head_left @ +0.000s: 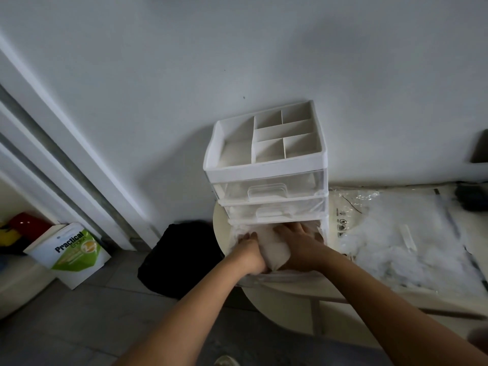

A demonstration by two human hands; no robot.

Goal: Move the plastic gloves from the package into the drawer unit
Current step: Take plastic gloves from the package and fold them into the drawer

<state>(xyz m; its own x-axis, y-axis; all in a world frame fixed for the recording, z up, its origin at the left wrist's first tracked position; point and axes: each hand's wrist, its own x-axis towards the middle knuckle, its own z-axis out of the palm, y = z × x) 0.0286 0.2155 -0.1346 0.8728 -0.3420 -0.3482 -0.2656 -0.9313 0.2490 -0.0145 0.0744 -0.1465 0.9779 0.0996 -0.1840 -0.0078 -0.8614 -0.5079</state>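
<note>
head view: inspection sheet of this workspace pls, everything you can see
surface: round cream table carrying the drawer unit; second pale tabletop to its right under the package.
job's things: drawer unit, bottom drawer pulled out, two upper drawers closed; wad of plastic gloves in the open drawer; package flat to the right, gloves left inside.
clutter: dark object at the far right edge, unidentifiable.
hands: left hand against the wad's left side, finger curl unclear; right hand pressing on it, fingers straight.
cables: thin dark strand on the package, cannot tell what.
surroundings: pale wall, grey floor, black bag, Practical English book by the door frame.
</note>
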